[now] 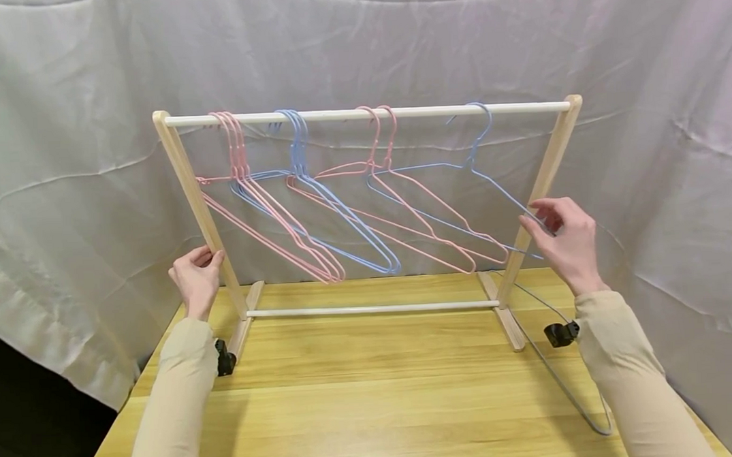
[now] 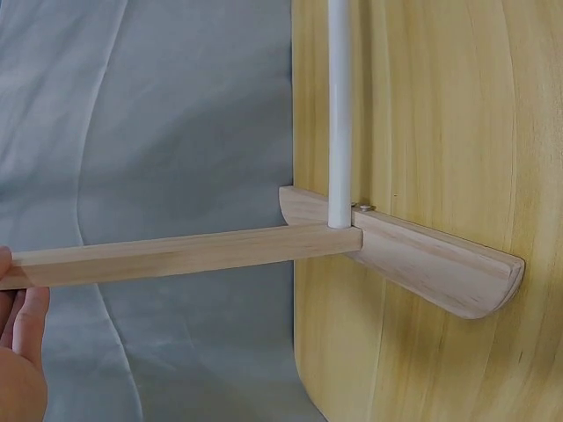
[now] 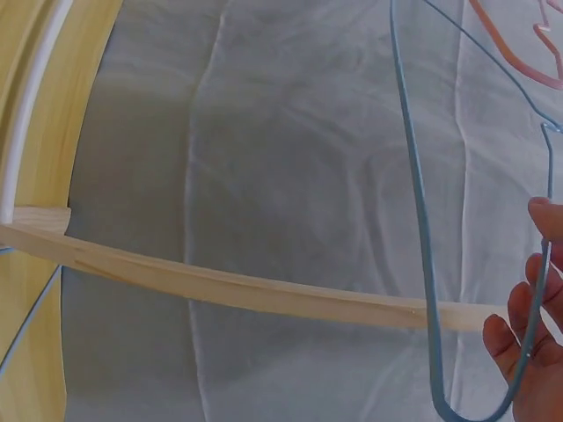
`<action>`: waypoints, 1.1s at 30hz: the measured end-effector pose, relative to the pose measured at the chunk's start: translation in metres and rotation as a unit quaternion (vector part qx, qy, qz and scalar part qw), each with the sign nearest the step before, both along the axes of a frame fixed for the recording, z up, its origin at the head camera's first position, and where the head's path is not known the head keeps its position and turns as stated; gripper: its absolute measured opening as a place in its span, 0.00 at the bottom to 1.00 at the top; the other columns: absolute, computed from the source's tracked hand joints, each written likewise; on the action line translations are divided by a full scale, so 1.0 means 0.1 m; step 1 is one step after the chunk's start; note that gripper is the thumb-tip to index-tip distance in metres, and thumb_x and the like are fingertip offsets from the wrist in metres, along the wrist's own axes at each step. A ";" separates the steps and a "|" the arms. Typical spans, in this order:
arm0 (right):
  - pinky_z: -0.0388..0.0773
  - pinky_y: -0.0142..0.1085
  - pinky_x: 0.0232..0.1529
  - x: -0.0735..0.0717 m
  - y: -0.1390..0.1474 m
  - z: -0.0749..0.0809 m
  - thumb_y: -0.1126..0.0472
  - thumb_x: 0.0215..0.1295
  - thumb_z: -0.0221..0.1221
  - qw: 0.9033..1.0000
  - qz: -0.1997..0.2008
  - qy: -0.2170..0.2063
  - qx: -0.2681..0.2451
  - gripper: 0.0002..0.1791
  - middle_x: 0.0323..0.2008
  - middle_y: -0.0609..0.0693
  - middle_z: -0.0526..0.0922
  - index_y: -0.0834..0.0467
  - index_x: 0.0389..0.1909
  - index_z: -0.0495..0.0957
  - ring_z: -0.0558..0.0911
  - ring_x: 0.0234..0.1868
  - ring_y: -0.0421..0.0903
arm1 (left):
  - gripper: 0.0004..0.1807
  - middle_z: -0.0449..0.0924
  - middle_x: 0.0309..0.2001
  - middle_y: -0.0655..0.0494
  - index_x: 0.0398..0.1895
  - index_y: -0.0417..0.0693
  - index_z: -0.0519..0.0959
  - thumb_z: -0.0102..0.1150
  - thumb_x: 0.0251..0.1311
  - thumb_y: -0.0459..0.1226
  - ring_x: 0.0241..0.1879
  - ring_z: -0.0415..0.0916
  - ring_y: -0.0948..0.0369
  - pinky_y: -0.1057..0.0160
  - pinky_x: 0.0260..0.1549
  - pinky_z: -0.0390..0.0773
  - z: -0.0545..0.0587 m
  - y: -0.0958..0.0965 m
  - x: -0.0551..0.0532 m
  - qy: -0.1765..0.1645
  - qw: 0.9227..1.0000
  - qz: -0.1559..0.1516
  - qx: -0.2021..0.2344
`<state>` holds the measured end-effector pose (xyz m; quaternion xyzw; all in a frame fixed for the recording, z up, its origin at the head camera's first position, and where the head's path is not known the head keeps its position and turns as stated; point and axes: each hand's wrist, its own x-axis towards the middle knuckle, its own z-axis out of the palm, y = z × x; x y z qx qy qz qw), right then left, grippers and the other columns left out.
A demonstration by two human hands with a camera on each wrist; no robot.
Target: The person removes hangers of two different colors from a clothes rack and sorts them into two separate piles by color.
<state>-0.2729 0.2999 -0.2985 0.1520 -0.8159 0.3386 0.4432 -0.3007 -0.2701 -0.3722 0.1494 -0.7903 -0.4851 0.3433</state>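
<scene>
while my left hand [image 1: 195, 280] pinches the left post [image 1: 184, 175] and my right hand [image 1: 567, 240] pinches the lone blue hanger [image 1: 471, 162], i'd move gently so its hook [image 1: 490, 119] doesn't hop off the rail [image 1: 422, 111].

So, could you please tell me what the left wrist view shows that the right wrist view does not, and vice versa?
Only the left wrist view shows the left hand gripping the rack's left post, and that post's foot.

Only the right wrist view shows the right hand holding the blue hanger, part of a pink hanger and the right post.

Both share the white lower bar, the wooden table and the grey curtain.
</scene>
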 end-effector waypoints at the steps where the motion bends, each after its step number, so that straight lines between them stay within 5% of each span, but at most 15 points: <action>1: 0.63 0.16 0.31 -0.01 -0.01 0.00 0.71 0.57 0.70 1.000 0.000 0.000 0.002 0.12 0.30 0.55 0.79 0.70 0.42 0.83 0.67 0.27 0.25 | 0.16 0.87 0.47 0.38 0.49 0.37 0.86 0.66 0.62 0.37 0.26 0.67 0.90 0.85 0.36 0.66 0.00 0.00 0.00 0.001 1.000 0.000 -0.001; 11: 0.62 0.16 0.26 -0.05 -0.04 -0.01 0.72 0.58 0.68 0.998 0.005 -0.003 -0.059 0.05 0.24 0.30 0.73 0.70 0.34 0.84 0.67 0.23 0.26 | 0.16 0.87 0.47 0.39 0.50 0.37 0.86 0.66 0.63 0.38 0.26 0.67 0.90 0.85 0.34 0.67 -0.01 0.00 0.00 -0.001 1.000 0.000 -0.004; 33: 0.65 0.17 0.26 -0.02 -0.08 0.03 0.70 0.59 0.68 0.990 0.008 -0.005 -0.137 0.07 0.22 0.25 0.76 0.71 0.36 0.84 0.70 0.22 0.25 | 0.16 0.87 0.46 0.38 0.49 0.36 0.86 0.66 0.62 0.37 0.26 0.67 0.90 0.85 0.34 0.67 -0.01 0.00 0.00 0.005 1.000 0.001 -0.005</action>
